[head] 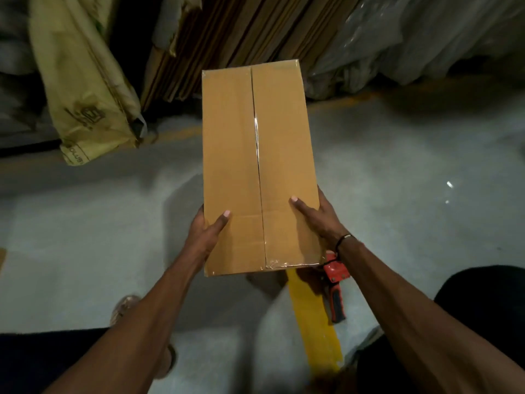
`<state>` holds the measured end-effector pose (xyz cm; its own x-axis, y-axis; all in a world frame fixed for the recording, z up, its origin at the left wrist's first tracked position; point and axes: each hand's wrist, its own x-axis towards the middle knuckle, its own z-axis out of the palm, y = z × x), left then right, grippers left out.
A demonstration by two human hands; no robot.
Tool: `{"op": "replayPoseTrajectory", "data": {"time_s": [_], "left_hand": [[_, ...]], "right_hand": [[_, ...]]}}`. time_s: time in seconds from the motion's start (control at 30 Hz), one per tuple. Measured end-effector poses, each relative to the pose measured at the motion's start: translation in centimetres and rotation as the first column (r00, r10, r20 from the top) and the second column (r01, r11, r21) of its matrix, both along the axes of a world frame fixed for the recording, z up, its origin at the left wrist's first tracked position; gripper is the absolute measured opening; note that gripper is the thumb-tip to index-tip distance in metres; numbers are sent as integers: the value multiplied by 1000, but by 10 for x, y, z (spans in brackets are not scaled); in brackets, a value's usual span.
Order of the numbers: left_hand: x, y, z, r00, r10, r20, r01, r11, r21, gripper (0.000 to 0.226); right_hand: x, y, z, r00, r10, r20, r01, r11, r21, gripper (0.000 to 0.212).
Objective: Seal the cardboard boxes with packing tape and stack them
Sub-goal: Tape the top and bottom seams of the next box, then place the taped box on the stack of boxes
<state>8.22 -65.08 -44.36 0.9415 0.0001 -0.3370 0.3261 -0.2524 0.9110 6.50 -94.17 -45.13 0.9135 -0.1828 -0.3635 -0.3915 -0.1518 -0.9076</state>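
Note:
A long brown cardboard box (255,155) is held up off the floor in front of me, its top flaps closed with clear tape running along the centre seam. My left hand (206,228) grips its near left edge, thumb on top. My right hand (315,217) grips the near right edge, thumb on top as well. A red tape dispenser (335,282) with a dark handle lies on the floor under my right wrist, partly hidden by the box and arm.
Flattened cardboard sheets (227,38) lean against the back wall. A yellowish sack (82,89) hangs at the left, clear plastic wrap (412,44) lies at the right. A yellow line (315,322) crosses the grey floor. My feet in sandals (125,305) show at the lower left.

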Motion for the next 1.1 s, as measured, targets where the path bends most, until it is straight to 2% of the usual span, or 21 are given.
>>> {"op": "replayPoseTrajectory", "data": {"time_s": [0.2,0.3,0.4,0.47,0.53,0.7,0.83,0.97,1.1], "left_hand": [[-17,-42,140,982,-42,183,47,999,-21,65],[-34,-74,209,961,-56,272,68,997,-34,62],[-51,-110,269,939,-100,328,123,991,-48,72],[-65,-135,302,928,-141,345,167,985,-49,76],[-79,-162,329,908,-202,368,231,972,-37,76],[-114,-235,367,834,-366,412,406,914,-11,72],[-136,-296,379,763,-487,424,536,844,5,62],[-161,-355,386,695,-598,400,653,757,-3,72],[-194,-409,391,599,-714,362,776,629,-42,74]], "right_hand": [[-38,-44,156,974,-64,216,62,998,18,69],[-77,-74,228,960,-58,275,65,998,-16,93],[-123,-106,288,940,-34,339,78,990,-119,116],[-157,-126,320,931,-91,353,141,983,-117,121],[-191,-145,343,915,-178,361,223,971,-87,118],[-272,-186,382,849,-356,390,407,912,-53,98],[-330,-221,397,783,-477,399,532,846,-34,92],[-382,-251,406,686,-612,393,670,742,-15,88],[-432,-283,416,583,-708,398,784,619,-46,87]]}}
